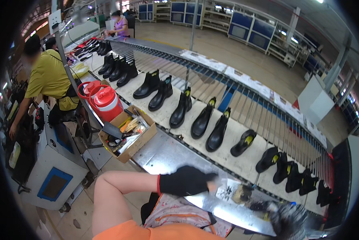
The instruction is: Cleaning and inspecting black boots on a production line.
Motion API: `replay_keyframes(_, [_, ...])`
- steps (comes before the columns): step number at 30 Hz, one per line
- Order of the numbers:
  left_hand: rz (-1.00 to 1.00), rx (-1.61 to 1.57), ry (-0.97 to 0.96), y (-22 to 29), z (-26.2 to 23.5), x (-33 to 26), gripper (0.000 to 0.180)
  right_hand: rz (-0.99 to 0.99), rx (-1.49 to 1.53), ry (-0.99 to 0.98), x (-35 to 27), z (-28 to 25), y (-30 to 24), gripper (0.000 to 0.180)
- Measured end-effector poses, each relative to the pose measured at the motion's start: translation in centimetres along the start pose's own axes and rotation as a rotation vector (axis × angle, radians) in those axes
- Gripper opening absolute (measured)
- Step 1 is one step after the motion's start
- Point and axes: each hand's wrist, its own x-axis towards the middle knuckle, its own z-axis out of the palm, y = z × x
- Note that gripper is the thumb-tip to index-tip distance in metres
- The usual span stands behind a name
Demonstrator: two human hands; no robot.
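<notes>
My left hand (pixel 185 181), in a black glove with a red cuff, reaches across above the metal worktop (pixel 167 154). Its fingertips are smeared by motion, with bare skin showing at one tip. Just beyond them lies a white sheet with small black bits (pixel 226 191), beside a tan, stained lump (pixel 242 195). My right hand (pixel 289 220), in a grey and black glove, is low at the right over the worktop. Its fingers are blurred against a dark object (pixel 260 205) that I cannot make out.
Black ankle boots (pixel 180 110) stand along the pale conveyor (pixel 147 116), with a wire rack (pixel 243 104) behind. At the left are a cardboard box of tools (pixel 141 140) and red-white jugs (pixel 106 104). A person in a yellow shirt (pixel 47 76) works beyond; another (pixel 120 26) sits farther back.
</notes>
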Motion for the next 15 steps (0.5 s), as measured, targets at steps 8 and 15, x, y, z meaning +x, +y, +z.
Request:
replay_keyframes(8, [-0.171,-0.127,0.794,-11.7,5.9,5.1,0.049,0.228,1.005,0.350,8.2,14.5,0.6,0.033])
replay_keyframes(15, [-0.245,-0.226,0.829,-13.6,10.1,5.7,0.052,0.006,0.636,0.698,12.3,30.0,0.5,0.022])
